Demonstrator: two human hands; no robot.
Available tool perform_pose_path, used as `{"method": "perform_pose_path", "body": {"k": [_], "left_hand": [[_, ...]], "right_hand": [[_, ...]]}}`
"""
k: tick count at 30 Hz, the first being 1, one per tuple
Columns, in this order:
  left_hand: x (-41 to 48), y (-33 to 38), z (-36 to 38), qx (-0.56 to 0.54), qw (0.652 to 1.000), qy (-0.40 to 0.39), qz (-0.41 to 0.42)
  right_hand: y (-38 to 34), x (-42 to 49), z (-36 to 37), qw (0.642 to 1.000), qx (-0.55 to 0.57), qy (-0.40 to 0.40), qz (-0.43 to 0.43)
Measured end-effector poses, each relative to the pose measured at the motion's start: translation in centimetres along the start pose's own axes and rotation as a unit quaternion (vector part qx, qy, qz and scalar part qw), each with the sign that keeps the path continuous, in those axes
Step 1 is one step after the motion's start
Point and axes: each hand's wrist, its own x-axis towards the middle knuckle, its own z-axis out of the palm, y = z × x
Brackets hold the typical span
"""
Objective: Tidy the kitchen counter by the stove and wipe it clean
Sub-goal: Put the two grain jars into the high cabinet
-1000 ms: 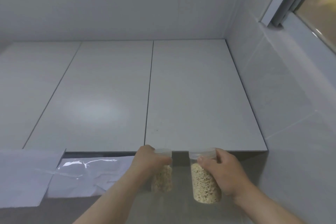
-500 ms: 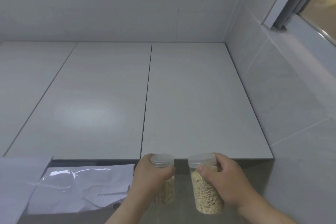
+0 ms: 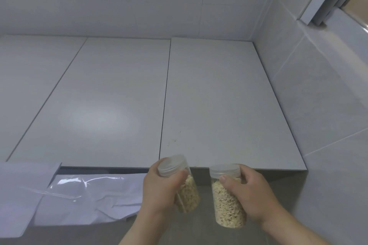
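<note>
Lower centre of frame: the left hand (image 3: 159, 191) grips a clear plastic jar of pale flakes (image 3: 188, 195), top leaning left; the right hand (image 3: 253, 197) wraps a second flake-filled jar (image 3: 227, 209), near upright. Both sit side by side, just under the white panel (image 3: 219, 105) edge.

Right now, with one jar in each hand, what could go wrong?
1. The left jar is tilted, and the left hand grips it just below its lid; if the lid is loose, grain may spill.
2. The right hand holds the right jar, so no hand is free to catch a slip.
3. The two jars are close together and could knock.
</note>
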Motion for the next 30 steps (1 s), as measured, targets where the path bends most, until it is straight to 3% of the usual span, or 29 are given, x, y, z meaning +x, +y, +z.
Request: {"method": "perform_pose_path", "body": {"k": [12, 16, 19, 30], "left_hand": [[0.4, 0.0, -1.7, -0.105, 0.994, -0.03, -0.02], [0.3, 1.8, -1.9, -0.134, 0.989, -0.057, 0.014], [-0.2, 3.7, -1.5, -0.106, 0.988, -0.102, 0.047], [-3.6, 8.8, -0.7, 0.017, 0.988, -0.133, 0.075]], "right_hand": [[0.6, 0.3, 1.7, 1.0, 0.016, 0.007, -0.004], [0.2, 0.1, 1.8, 1.0, 0.018, 0.004, -0.012], [-0.6, -0.1, 1.2, 0.999, -0.016, 0.008, -0.034], [-6.8, -3.0, -4.8, 0.992, -0.037, 0.003, -0.117]]}}
